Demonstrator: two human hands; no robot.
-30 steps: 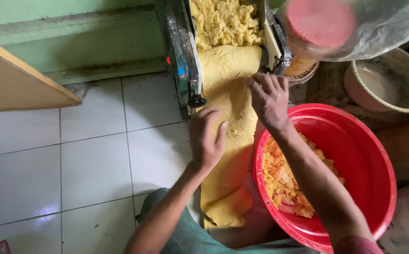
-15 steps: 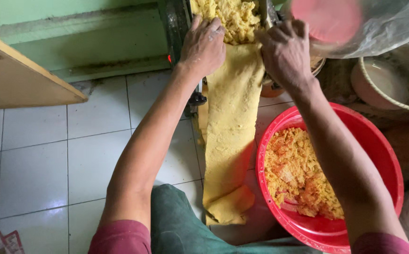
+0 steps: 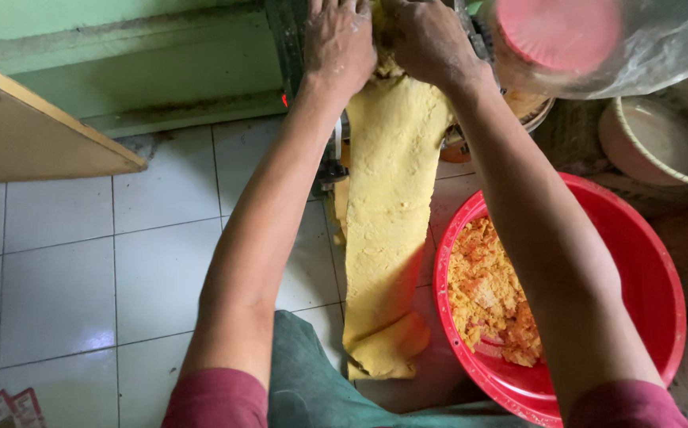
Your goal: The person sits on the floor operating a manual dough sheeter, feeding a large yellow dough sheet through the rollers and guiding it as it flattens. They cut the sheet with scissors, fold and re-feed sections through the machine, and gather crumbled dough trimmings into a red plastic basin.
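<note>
Left hand: I see my left hand (image 3: pixel 337 41) at the top of the view, about 12 o'clock, palm down and pressed on the crumbly dough at the machine's mouth. The fingers are flat, not clenched; the fingertips run off the frame, so I cannot tell whether they grip anything.

Right hand: my right hand (image 3: pixel 431 40) sits just beside it, toward 1 o'clock, also pressing down on the same dough, fingers curled over it, holding nothing that I can make out.

Dough sheet: the yellow sheet (image 3: pixel 391 214) hangs straight down from under both hands, long axis running 12 to 6 o'clock, its lower end folded on itself near my lap.

Which hand is nearer: both touch its top edge; the left lies over the left half, the right over the right half.

Machine: the dark metal frame (image 3: pixel 288 40) stands at 11 o'clock of the sheet.

Basin: a red basin (image 3: pixel 645 261) with orange-yellow crumbs lies at 3 to 4 o'clock of the sheet, just beside it.

Floor: white tiles (image 3: pixel 82 277) at 9 o'clock.
</note>
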